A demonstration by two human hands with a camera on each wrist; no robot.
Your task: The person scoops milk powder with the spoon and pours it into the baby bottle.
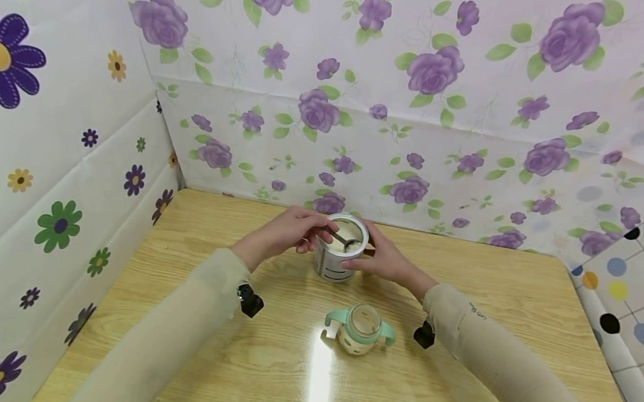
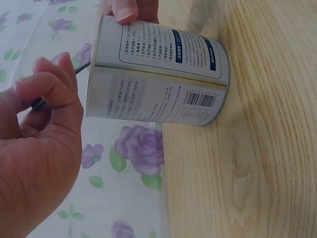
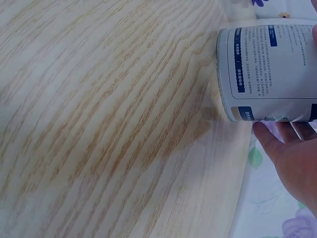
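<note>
An uncovered white can (image 1: 334, 269) with a silver rim and pale powder (image 1: 345, 230) inside stands towards the back of the table. My right hand (image 1: 388, 258) grips it from the right, thumb on the near side and fingers around the far side. Over the mouth, my left hand (image 1: 299, 228) pinches the handle of a dark spoon (image 1: 342, 238), whose bowl is down at the powder. Printed text and a barcode cover the can wall (image 2: 148, 99) in the left wrist view. Nearer to me is a baby bottle (image 1: 357, 343) with mint-green handles and an uncapped top.
The wood-grain table (image 1: 262, 362) ends behind the can at a wall cloth (image 1: 314, 155) with purple roses. Another flowered cloth (image 1: 43, 170) hangs on the left, and a dotted cloth (image 1: 634, 317) on the right. The bottle stands between my two forearms.
</note>
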